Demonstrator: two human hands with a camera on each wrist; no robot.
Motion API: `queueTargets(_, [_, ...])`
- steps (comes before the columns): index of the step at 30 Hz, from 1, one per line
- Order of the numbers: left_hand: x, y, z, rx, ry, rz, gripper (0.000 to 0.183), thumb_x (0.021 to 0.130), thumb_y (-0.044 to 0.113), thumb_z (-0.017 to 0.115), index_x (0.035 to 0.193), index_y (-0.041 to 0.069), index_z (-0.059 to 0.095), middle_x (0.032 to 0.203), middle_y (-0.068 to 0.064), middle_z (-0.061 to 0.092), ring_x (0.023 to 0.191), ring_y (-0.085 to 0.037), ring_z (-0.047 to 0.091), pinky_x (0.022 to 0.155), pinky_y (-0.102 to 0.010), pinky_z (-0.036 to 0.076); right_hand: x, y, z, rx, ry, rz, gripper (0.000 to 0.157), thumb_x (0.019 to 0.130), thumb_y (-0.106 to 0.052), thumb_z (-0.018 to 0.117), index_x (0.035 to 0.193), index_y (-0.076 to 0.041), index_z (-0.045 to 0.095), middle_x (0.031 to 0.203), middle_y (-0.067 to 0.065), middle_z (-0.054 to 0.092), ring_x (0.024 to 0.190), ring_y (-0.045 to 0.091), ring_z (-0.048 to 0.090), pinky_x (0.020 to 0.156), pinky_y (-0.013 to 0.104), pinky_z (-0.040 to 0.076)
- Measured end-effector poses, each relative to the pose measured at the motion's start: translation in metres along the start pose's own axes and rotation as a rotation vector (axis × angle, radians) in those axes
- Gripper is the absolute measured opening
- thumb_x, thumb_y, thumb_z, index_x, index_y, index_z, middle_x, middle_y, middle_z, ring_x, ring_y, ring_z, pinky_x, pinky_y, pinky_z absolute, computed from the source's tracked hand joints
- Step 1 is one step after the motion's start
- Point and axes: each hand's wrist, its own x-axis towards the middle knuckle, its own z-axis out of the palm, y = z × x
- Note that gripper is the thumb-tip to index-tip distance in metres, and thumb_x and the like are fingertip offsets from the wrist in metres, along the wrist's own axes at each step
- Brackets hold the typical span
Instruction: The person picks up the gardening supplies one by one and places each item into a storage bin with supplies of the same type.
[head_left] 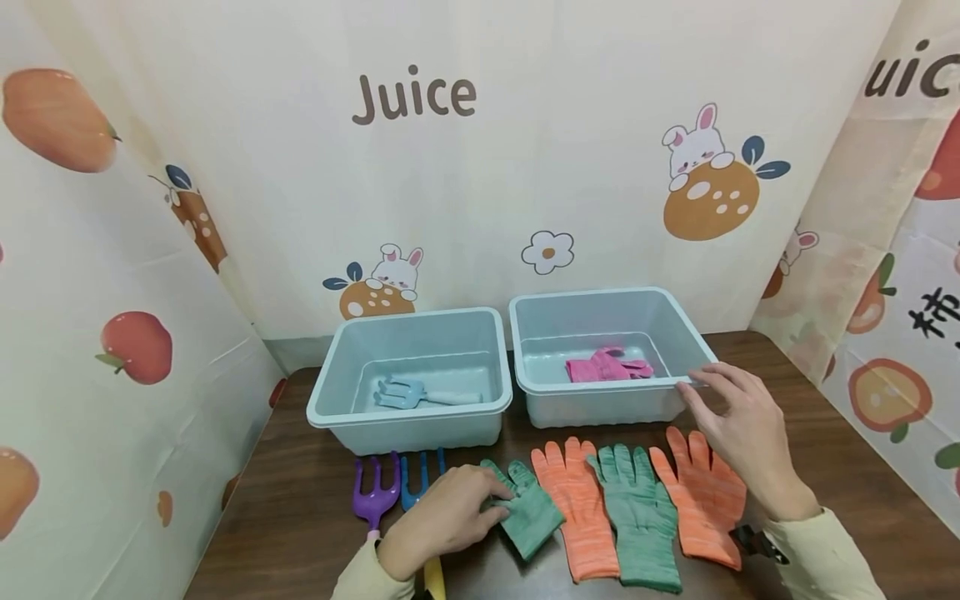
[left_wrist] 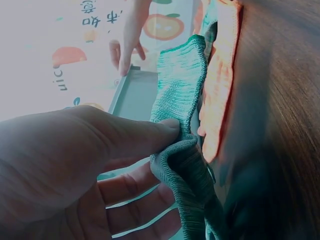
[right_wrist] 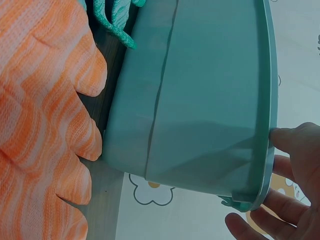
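My left hand (head_left: pixel 457 504) pinches a small green knitted glove (head_left: pixel 531 525) between thumb and fingers; in the left wrist view its ribbed cuff (left_wrist: pixel 177 85) stands up past the thumb, folded beneath it. At the front right corner of the right-hand light-blue bin (head_left: pixel 600 404), my right hand (head_left: pixel 738 425) holds the rim. The right wrist view has the thumb on the rim's near side and the other fingers beyond it. Inside that bin lies a pink glove (head_left: pixel 607 367). An orange glove (head_left: pixel 573 508), a larger green glove (head_left: pixel 637 517) and another orange glove (head_left: pixel 705 504) lie in a row.
A second light-blue bin (head_left: pixel 412 429) stands to the left, with a light-blue hand fork (head_left: pixel 405 393) in it. Before it lie a purple fork (head_left: pixel 375 498) and a blue fork (head_left: pixel 422 479), partly hidden by my left arm. A printed curtain (head_left: pixel 480 183) encloses the table.
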Motion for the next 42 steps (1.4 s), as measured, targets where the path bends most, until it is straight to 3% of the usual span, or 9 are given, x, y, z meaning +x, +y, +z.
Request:
queueTargets(11, [-0.001,0.002,-0.004,-0.042,0.012,0.032,0.018,0.1,0.022,0.075,0.116,0.019,0.083,0.115,0.009,0.078,0.11,-0.008,0.072,0.094,-0.028,0.059,-0.002,0.002,0.0,0.002,0.017,-0.02,0.029,0.082,-0.009,0.089,0.109,-0.001,0.08,0.112,0.02,0.073,0.112,0.044,0.062,0.086,0.068,0.051])
queueTargets(31, [0.001,0.007,-0.006,-0.022,0.036,0.008,0.019,0.101,0.024,0.075,0.116,0.019,0.083,0.116,0.01,0.077,0.111,-0.007,0.071,0.094,-0.028,0.058,-0.002,0.001,0.001,0.001,0.026,-0.033,0.031,0.081,-0.008,0.09,0.109,-0.001,0.08,0.112,0.02,0.073,0.111,0.043,0.062,0.085,0.066,0.051])
queueTargets(42, [0.003,0.013,-0.008,-0.019,0.081,0.007,0.019,0.101,0.024,0.074,0.117,0.019,0.082,0.112,0.011,0.077,0.106,-0.005,0.071,0.09,-0.025,0.058,-0.002,0.0,0.0,0.003,0.032,-0.031,0.031,0.08,-0.008,0.09,0.108,0.0,0.08,0.111,0.019,0.073,0.111,0.042,0.062,0.085,0.065,0.05])
